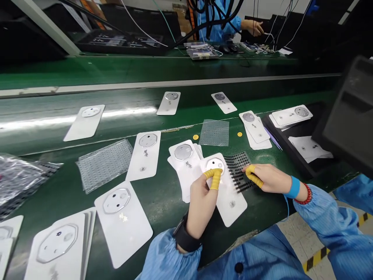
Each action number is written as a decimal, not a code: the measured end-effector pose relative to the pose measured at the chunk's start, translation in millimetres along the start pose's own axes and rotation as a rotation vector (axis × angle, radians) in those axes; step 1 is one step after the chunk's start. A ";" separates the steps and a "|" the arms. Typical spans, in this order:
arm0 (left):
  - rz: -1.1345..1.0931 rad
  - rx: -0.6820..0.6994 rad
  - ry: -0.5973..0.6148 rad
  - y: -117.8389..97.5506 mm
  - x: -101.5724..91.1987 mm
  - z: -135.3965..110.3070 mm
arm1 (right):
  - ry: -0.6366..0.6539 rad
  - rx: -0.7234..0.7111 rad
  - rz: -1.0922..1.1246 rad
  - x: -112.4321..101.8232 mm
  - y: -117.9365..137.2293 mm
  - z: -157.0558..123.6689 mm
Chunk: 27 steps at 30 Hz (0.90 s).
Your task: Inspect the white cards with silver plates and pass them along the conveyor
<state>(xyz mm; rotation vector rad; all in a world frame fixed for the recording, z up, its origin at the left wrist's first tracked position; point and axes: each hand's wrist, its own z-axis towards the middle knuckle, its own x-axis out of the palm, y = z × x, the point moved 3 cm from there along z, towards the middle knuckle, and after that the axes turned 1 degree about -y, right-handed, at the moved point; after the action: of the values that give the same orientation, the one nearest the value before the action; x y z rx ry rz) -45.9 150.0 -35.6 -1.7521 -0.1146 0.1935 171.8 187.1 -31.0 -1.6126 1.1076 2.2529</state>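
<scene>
My left hand [204,196], with yellow finger cots on thumb and forefinger, pinches the top edge of a white phone back cover [230,194] by its round camera ring. The cover lies on the green belt in front of me. My right hand [266,178], also with yellow cots, rests closed on a clear sheet of small black dots [237,167], fingertips pressed on its right edge. A small stack of white covers [185,163] lies just left of the held one.
More white covers lie scattered on the green belt [58,182] and stacked at the lower left [58,245]. Clear dotted sheets [105,163] [215,133] lie between them. A black tray [294,132] with covers stands right. Another person in blue [221,21] works across the line.
</scene>
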 end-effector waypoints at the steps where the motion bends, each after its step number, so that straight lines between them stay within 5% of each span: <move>1: 0.003 0.033 -0.036 -1.4 -2.3 -1.8 | -0.013 0.028 -0.003 -4.6 -0.4 -2.6; 9: -0.201 -0.006 0.036 -13.9 5.7 -22.1 | -0.450 0.038 0.215 -37.2 54.2 18.4; 14: -0.262 0.015 0.102 -18.7 5.3 -30.2 | -0.499 -0.066 0.238 -20.9 75.1 42.2; 23: -0.171 0.175 0.068 -17.8 0.4 -37.2 | -0.474 -0.021 0.137 -23.9 79.0 41.1; 27: -0.132 0.256 0.062 -17.4 0.8 -38.4 | -0.443 0.055 0.261 -22.5 75.1 42.0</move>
<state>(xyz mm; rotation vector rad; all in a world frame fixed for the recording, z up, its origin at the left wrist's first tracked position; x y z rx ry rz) -37.1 116.4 -11.6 -1.4884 -0.1532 0.0547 110.5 166.7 30.1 -0.9183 1.2925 2.5375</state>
